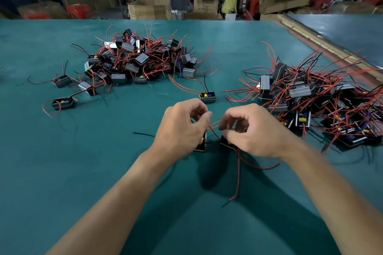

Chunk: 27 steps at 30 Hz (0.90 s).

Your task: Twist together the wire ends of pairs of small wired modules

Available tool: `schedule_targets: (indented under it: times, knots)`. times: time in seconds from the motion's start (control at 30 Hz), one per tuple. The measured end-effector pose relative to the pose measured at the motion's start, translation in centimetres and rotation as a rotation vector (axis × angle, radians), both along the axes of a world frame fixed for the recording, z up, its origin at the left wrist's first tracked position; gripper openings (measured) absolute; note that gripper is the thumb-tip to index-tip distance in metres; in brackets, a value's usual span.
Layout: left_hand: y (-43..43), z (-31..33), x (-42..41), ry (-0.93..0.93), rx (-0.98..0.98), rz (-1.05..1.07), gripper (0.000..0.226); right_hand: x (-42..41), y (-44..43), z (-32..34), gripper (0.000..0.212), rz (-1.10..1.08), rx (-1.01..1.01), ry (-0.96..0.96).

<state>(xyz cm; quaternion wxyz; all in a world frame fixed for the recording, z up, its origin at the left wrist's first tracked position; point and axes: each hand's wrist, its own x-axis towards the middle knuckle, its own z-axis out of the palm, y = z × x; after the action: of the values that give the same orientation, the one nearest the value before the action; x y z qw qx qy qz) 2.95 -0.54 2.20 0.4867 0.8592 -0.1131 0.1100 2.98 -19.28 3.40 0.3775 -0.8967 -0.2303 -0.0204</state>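
Teal cloth covers the surface [62,172]. Near its middle, two small black modules [202,144] lie side by side under the hands, with red wires [214,130] crossing between them. The left hand [182,128] has its fingers [204,117] curled, pinching a wire. The right hand [250,130] curls beside it, too blurred to tell whether it clamps anything. A far heap [141,58] and a right heap [310,93] of modules lie beyond.
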Motion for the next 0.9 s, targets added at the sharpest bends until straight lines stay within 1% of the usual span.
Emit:
schedule_targets:
  times: [0.07,0.17,0.37,0.53,0.7,0.8,0.9]
  knots:
    - [0.02,0.08,-0.09,-0.015,0.028,-0.012,0.018,0.07,-0.03,-0.02,0.023,-0.016,-0.061,-0.016]
    - [0.05,0.04,-0.11,-0.025,0.079,-0.032,0.018,0.02,0.15,-0.35,0.017,-0.001,-0.113,0.006]
    - [0.19,0.11,-0.06,-0.024,0.102,-0.065,0.019,0.05,0.17,-0.59,0.012,0.012,-0.233,0.009]
    - [0.3,0.24,-0.07,-0.006,0.055,-0.085,0.021,-0.02,0.35,-0.56,0.014,0.012,-0.306,-0.006]
    - [0.42,0.17,0.1,0.024,-0.017,-0.106,0.02,-0.29,0.36,-0.29,0.012,0.103,-0.278,0.101]
    - [0.52,0.07,0.19,0.041,-0.045,-0.126,0.021,-0.44,0.55,-0.07,0.016,0.116,-0.277,0.15]
    - [0.64,0.06,0.28,0.063,-0.059,-0.156,0.02,-0.6,0.85,-0.06,0.031,0.139,-0.261,0.23]
